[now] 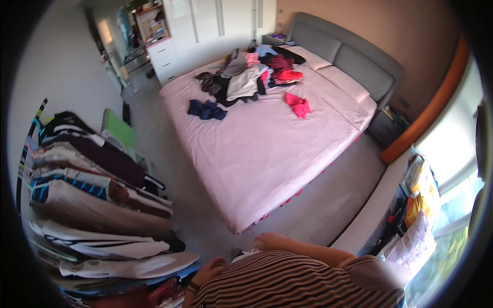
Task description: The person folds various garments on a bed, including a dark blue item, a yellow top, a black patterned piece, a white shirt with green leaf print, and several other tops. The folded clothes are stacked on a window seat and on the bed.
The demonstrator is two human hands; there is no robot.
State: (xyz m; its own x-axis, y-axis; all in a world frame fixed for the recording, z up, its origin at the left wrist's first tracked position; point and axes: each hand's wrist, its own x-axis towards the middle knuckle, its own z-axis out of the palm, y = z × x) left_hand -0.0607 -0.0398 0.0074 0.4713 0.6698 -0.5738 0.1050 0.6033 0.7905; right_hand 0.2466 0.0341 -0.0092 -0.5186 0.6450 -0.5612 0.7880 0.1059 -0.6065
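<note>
My left hand hangs low beside my striped shirt, close to the row of hanging clothes. Its fingers are loosely parted and hold nothing I can see. In front of my body, my right hand is by the near corner of the pink-sheeted bed, apart from it; its fingers look loosely extended, with no object in them. On the far half of the bed lies a heap of clothes. A dark blue garment and a bright pink-red garment lie separately on the sheet, nearer to me.
A grey headboard and pillows are at the far right. White wardrobes line the back wall. Bags and cloth items crowd the window ledge on the right. Grey floor runs around the bed. A green board-like item stands behind the clothes rack.
</note>
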